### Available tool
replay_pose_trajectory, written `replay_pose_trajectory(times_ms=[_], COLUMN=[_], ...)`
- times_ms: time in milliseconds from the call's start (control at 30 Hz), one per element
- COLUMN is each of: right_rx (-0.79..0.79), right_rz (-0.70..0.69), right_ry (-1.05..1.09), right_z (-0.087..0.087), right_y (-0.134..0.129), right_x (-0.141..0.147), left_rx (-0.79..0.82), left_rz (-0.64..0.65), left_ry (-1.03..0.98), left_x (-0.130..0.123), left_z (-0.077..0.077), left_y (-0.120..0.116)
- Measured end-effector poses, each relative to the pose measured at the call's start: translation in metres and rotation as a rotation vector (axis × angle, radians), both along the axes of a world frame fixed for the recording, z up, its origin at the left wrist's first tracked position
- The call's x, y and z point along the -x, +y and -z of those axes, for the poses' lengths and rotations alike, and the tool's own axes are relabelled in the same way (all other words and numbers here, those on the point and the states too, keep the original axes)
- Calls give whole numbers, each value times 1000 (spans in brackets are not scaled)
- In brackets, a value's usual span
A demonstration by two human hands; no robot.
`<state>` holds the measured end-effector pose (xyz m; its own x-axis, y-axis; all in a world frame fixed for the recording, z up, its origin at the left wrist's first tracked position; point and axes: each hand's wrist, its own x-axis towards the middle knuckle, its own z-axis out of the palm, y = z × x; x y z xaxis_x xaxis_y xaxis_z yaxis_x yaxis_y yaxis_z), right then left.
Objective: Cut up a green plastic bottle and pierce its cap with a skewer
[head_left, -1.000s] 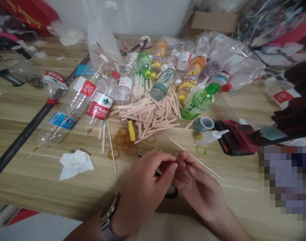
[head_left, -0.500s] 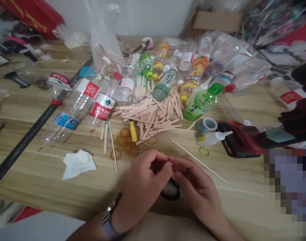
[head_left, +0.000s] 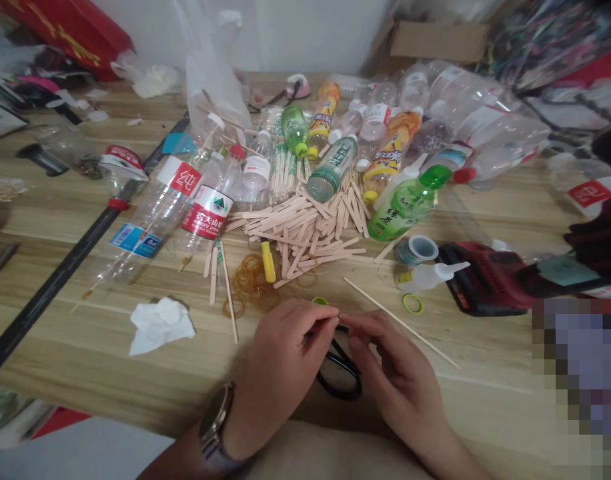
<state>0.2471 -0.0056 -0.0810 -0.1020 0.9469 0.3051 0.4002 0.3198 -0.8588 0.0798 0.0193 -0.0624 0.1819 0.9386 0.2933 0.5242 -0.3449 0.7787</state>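
Observation:
My left hand (head_left: 293,363), with a watch (head_left: 218,417) on its wrist, is pinched closed at the table's front. Its fingertips meet those of my right hand (head_left: 398,367), whose thumb and forefinger are bent together. Whatever lies between the fingertips is too small or hidden to make out. Below and between both hands are the black handles of scissors (head_left: 343,383), partly covered by my left hand. A yellow-green ring (head_left: 319,301) shows just beyond my left fingers. To the right a thin wooden stick (head_left: 400,322) lies slanting on the table.
A pile of flat wooden sticks (head_left: 305,227) lies ahead, with rubber bands (head_left: 248,273) and a yellow-handled tool (head_left: 268,262) before it. Several plastic bottles (head_left: 408,207) stand behind. Rightward are a glue bottle (head_left: 430,275) and a red-black power tool (head_left: 485,277); leftward, crumpled tissue (head_left: 161,325) and a black bar (head_left: 50,287).
The view has shifted slightly. My left hand has turned a little, showing more of the watch face and the black scissor handles. Both hands' fingertips stay together.

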Motion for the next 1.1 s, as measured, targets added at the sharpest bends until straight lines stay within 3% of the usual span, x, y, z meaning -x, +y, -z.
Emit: replay_pose_trajectory(times_ms=[233,500,633,833,1100], right_rx=[-78,-134,-21,202,207], right_rz=[-33,-51,-45,-20,-103], right_ry=[-116,-165,-77,249,195], right_z=[3,6,4,0,7], right_y=[1,2,1,4,2], right_x=[-3,-4,-4,-3,-4], left_rx=[-124,-152,-138,-135,-227], left_rz=[41,90,54,23,-1], left_ry=[140,309,254,212,281], left_x=[0,-1,-1,-2,-5], left_z=[5,2,3,2,4], left_y=[0,4,2,-1,-2])
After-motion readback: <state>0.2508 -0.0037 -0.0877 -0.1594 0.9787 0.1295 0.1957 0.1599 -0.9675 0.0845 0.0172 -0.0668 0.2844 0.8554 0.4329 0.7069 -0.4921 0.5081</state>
